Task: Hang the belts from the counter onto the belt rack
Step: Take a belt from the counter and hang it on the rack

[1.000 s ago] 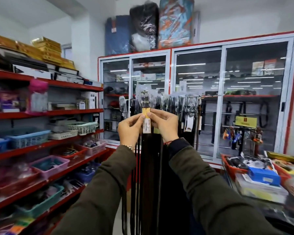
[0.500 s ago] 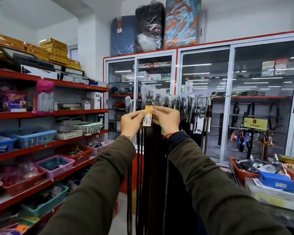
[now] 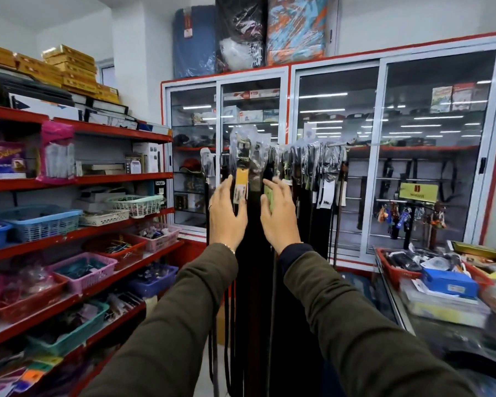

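Note:
Many dark belts hang in a row from the belt rack (image 3: pixel 352 144), a horizontal rail in front of the glass cabinet. The front belt (image 3: pixel 242 149) has a buckle wrapped in clear plastic and a yellow price tag (image 3: pixel 240 186); it hangs free on the rack. My left hand (image 3: pixel 227 214) is open just left of and below the tag, fingers spread. My right hand (image 3: pixel 278 214) is open to the right of that belt, in front of a greenish tag. Neither hand holds anything. The lower belt ends drop out of view behind my sleeves.
Red shelves (image 3: pixel 78 179) with plastic baskets of small goods line the left side. A glass counter (image 3: pixel 430 316) at the right carries a red tray, a blue box and packaged items. The glass-door cabinet (image 3: pixel 338 167) stands behind the rack.
Both hands have let go of the yellow-tagged belt and dropped slightly, fingers now spread. The belt stays hanging on the rack. The camera has shifted closer.

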`<state>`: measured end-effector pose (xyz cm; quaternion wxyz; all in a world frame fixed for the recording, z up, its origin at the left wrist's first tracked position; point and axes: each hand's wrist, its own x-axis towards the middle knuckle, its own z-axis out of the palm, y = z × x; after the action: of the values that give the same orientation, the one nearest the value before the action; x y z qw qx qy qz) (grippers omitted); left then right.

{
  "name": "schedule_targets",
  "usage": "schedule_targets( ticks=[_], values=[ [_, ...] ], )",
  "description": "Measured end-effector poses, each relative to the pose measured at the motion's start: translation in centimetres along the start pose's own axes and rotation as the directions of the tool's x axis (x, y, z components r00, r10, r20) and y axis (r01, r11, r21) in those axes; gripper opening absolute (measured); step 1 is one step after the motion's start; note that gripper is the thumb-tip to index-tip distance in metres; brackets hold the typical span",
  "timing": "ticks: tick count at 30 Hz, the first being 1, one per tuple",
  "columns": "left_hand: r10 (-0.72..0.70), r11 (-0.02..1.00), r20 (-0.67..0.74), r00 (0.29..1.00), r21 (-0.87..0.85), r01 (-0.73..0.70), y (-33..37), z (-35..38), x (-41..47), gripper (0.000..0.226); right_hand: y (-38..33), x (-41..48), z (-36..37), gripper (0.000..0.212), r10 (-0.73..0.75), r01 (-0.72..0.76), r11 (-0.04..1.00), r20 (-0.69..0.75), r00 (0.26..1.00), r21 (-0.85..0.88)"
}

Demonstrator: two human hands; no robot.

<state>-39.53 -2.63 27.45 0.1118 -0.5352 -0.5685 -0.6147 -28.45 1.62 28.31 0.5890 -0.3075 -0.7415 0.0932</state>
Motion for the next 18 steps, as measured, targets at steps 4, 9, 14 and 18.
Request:
schedule_targets(
  ticks=[4, 9, 14, 18],
  values=[
    [0.177, 0.948, 0.059, 0.983, 0.259, -0.186, -1.3, 1.8, -4.4, 0.058, 3.7, -4.4, -1.3, 0.049, -0.128, 0.113, 0.940, -0.026, 0.991, -0.323],
    [0.221, 0.909, 0.210, 0.952, 0.310, -0.279, -1.3, 4.3, -10.4, 0.059, 7.4, -10.3, -4.1, 0.055, -0.024, 0.032, 0.866, 0.022, 0.999, -0.500],
    [0.178, 0.925, 0.326, 0.928, 0.265, -0.271, -0.8, 7.4, -17.0, 0.058, 10.2, -16.3, -7.4, 0.056, 0.125, -0.077, 0.804, 0.041, 0.991, -0.590],
    [0.129, 0.950, 0.413, 0.902, 0.208, -0.231, 0.0, 9.9, -22.6, 0.057, 11.9, -21.4, -10.5, 0.057, 0.234, -0.180, 0.737, -0.004, 0.972, -0.651]
  ],
)
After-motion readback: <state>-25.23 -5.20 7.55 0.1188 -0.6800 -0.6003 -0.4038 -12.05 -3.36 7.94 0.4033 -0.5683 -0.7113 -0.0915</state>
